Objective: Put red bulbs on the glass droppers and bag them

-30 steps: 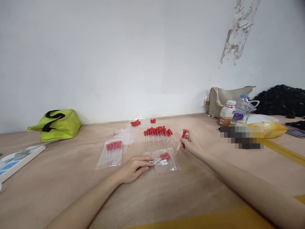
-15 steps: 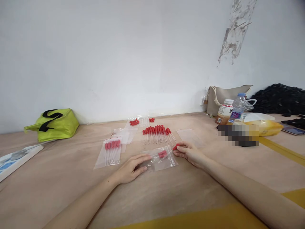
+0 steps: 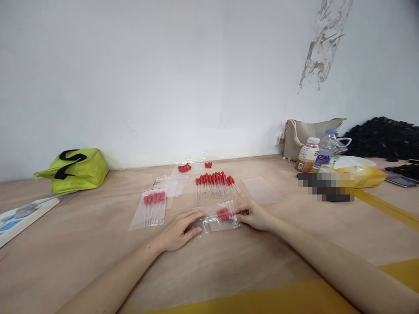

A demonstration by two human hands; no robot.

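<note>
A clear zip bag (image 3: 214, 225) lies flat on the table between my hands, with a few droppers with red rubber bulbs (image 3: 224, 213) inside. My left hand (image 3: 181, 230) rests at the bag's left end, its fingers over the plastic and the thumb below. At the bag's right-hand mouth, my right hand (image 3: 255, 216) is pinched, fingertips against the bulb end of the newest dropper; the plastic partly covers them. Just beyond the bag, several loose droppers (image 3: 216, 183) lie in a row, red bulbs pointing away. Left of my left hand is a filled zip bag (image 3: 149, 218) of droppers.
Flat zip bags (image 3: 173, 185) and another bag (image 3: 260, 189) lie around the droppers. Near the wall are loose red bulbs (image 3: 184, 167). A green pouch (image 3: 80, 170) stands at left; bottles (image 3: 308, 155), a yellow tissue pack (image 3: 366, 174) and a beige bag (image 3: 294, 148) stand at right.
My right hand has moved slightly left and down to the bag's mouth. The dropper it held outside is now inside the bag beside the others. My left hand has stayed put.
</note>
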